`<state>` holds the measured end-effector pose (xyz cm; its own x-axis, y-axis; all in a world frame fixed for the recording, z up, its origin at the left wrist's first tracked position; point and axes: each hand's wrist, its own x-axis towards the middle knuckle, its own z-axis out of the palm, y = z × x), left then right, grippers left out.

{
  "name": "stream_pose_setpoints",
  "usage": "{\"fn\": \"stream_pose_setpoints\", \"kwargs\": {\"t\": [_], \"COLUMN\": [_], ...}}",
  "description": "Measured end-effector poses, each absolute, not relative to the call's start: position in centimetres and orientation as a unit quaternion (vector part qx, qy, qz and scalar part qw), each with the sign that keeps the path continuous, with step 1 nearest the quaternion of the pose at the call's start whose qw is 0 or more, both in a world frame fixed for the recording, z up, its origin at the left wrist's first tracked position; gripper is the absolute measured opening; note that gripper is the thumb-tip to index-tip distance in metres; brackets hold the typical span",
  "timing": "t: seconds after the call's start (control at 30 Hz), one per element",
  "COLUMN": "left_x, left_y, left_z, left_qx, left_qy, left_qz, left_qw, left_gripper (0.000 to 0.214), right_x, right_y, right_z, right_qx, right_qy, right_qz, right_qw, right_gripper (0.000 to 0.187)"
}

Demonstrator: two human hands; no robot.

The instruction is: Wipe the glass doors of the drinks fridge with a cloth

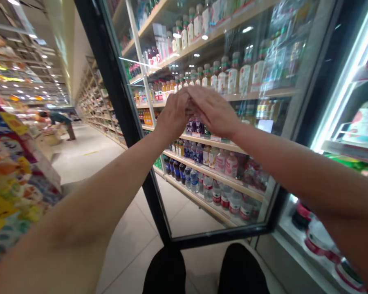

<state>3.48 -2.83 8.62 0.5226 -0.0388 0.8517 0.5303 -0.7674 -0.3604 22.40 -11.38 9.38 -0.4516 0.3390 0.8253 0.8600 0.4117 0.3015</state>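
Both my hands meet at the middle of the view, in front of the glass of an open cooler door. My left hand has its fingers bent inward, partly covered by the other hand; whatever they hold, if anything, is hidden. My right hand reaches in from the right, its fingers stretched and lying over the left fingertips. Motion blurs the fingers a little. Whether they touch the glass I cannot tell. Through the pane, behind my hands, white-labelled bottles and dark purple bottles stand on shelves.
The lit cooler with bottles is at my right. Lower shelves hold clear water bottles. At the left stands a display of colourful packets. A person bends over along the tiled aisle. My knees are below the door.
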Motion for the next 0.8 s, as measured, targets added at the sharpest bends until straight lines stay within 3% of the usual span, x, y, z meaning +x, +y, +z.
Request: {"fn": "stream_pose_setpoints", "kwargs": {"t": [0.1, 0.23, 0.43, 0.57, 0.67, 0.8], "left_x": [2.7, 0.4, -0.5, -0.2, -0.1, 0.0], "left_y": [-2.4, -1.8, -0.8, -0.5, -1.0, -1.6], "left_z": [7.6, 6.0, 6.0, 5.6, 5.5, 5.8], "left_qx": [-0.792, -0.785, -0.738, -0.761, -0.758, -0.754], "left_qy": [-0.167, -0.168, -0.217, -0.218, -0.238, -0.306], "left_qz": [-0.523, -0.535, -0.554, -0.51, -0.515, -0.493], "left_qw": [0.267, 0.263, 0.318, 0.336, 0.322, 0.306], "left_gripper": [0.046, 0.057, 0.062, 0.077, 0.08, 0.078], "right_x": [20.2, 19.6, 19.8, 21.9, 22.6, 22.1], "right_y": [-9.2, -8.2, -9.2, -9.3, -8.7, -8.4], "right_z": [7.4, 6.7, 11.7, 15.1, 13.5, 10.9], "right_qx": [-0.37, -0.376, -0.37, -0.44, -0.468, -0.4], "right_qy": [-0.776, -0.77, -0.789, -0.684, -0.639, -0.747], "right_qz": [-0.367, -0.389, -0.411, -0.463, -0.463, -0.44], "right_qw": [0.356, 0.339, 0.266, 0.353, 0.397, 0.299], "right_gripper": [0.061, 0.055, 0.038, 0.042, 0.048, 0.048]}}
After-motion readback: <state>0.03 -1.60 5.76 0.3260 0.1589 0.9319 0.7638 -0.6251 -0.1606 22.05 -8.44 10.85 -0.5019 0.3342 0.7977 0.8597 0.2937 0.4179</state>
